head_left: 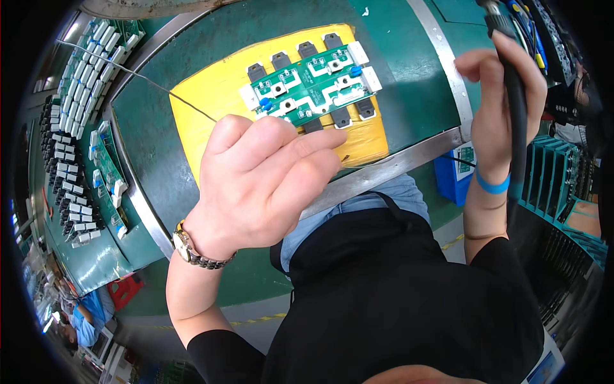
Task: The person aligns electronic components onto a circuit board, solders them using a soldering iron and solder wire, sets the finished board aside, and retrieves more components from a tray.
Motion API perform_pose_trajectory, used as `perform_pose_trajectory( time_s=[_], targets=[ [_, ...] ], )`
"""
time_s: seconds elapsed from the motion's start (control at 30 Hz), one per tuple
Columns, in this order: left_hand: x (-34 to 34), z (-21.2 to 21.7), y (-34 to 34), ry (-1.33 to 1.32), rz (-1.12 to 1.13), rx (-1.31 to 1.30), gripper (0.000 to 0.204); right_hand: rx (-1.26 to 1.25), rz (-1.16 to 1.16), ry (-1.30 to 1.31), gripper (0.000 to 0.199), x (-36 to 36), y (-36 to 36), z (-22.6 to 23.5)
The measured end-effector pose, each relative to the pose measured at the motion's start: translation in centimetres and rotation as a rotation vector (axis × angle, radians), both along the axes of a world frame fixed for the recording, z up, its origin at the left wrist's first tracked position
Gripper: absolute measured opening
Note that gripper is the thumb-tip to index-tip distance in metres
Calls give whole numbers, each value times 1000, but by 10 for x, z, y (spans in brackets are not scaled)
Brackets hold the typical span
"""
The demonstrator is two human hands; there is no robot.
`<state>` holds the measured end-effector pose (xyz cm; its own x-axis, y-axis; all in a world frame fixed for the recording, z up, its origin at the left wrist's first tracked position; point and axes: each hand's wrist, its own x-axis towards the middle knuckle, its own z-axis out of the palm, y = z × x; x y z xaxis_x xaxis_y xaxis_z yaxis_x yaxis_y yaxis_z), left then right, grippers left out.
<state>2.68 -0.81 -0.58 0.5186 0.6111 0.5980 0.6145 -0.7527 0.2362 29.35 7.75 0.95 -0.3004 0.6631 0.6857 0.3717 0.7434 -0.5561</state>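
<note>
A green circuit board point(306, 83) with white blocks, blue round parts and black flat components along its edges lies on a yellow wrapped pad point(197, 105). My left hand point(259, 176), wearing a wristwatch, is closed just in front of the board. A thin grey wire point(137, 75), like solder wire, runs from the upper left into that hand's grip; its free end is hidden. To the right of the pad, my right hand point(511, 109) is raised and closed around what looks like a soldering iron point(500, 24) with a black grip and metal collar. Its black cord point(517, 137) hangs along my forearm, and its tip is out of view.
Rows of boards with white blocks point(89, 77) stand on the left bench, with several loose boards point(110, 169) beside them. A metal edge strip point(422, 148) borders the green worktop. Teal racks point(543, 169) and a blue bin point(451, 179) are at the right. Hand tools point(534, 32) sit at the upper right.
</note>
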Motion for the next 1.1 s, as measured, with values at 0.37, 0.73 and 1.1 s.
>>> perform_pose_trajectory(
  time_s=[0.37, 0.73, 1.1],
  targets=[
    [4, 5, -5, 150, 34, -102, 13, -108, 225, -24, 56, -26, -24, -39],
    [0, 9, -3, 139, 28, -127, 13, -173, 253, -136, 66, -25, -26, -36],
    [-19, 23, 1, 27, -58, -212, 14, -129, 231, 76, 39, -20, -28, -38]
  ],
)
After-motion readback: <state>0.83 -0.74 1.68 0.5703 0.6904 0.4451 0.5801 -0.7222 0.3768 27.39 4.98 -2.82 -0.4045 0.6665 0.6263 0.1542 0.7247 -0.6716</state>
